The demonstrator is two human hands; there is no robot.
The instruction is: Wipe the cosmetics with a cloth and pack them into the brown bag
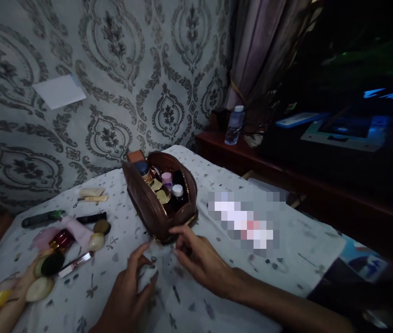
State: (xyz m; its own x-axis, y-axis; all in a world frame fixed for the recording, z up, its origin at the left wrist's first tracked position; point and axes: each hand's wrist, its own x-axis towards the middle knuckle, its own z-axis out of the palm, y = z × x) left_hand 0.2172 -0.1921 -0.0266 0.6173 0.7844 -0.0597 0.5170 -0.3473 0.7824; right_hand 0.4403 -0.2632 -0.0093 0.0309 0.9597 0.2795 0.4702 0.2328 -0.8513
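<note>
A brown leather toiletry bag stands unzipped on the patterned cloth. Inside it sit a dark-blue-capped jar, a pink-capped bottle, a white-capped bottle and gold-lidded items. My right hand is at the bag's near end, index finger stretched out at its lower edge; I cannot tell whether it touches. Thumb and finger are apart, with nothing visible between them. My left hand hovers over the cloth in front of the bag, fingers curved and spread, holding nothing visible.
Cosmetics lie to the left: a pink tube, a dark red jar, a black-ended brush and several others. A blurred-out patch covers something on the right. A water bottle stands on the dark red desk behind.
</note>
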